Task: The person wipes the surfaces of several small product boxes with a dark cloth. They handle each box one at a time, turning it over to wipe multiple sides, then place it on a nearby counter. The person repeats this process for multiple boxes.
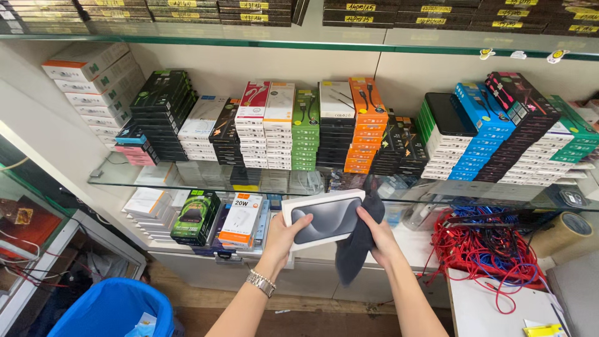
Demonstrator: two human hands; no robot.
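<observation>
Two hands are seen low in the middle of the view, and one white phone box (324, 216) is held up between them. Every place below is told from this box.

Far to the left of the box and lower down, a blue bin (112, 309) is seen on the floor. Just left of the box, small charger boxes (240, 219) are stacked on the lower shelf.

The left hand (284, 234) is wrapped around the left end of the box, with the thumb laid on the front picture. A silver watch (261, 283) is worn on that wrist, below the box.

The box is held flat-side up and a little tilted, with its right end higher. Its long side runs from left to right, from one hand to the other. Both hands are touching it, so neither one is nearer.

At the right end, a dark cloth (359, 243) is pressed against the box by the right hand (377, 237). The fingers are closed on the cloth, and the rest of the cloth hangs down below the box.

Above the box, a glass shelf (125, 178) is filled with rows of stacked cable boxes (306, 128). To the right of the box, a heap of red cables (486, 249) is lying on a white surface (499, 309). Farther right, a roll of brown tape (564, 231) is seen.
</observation>
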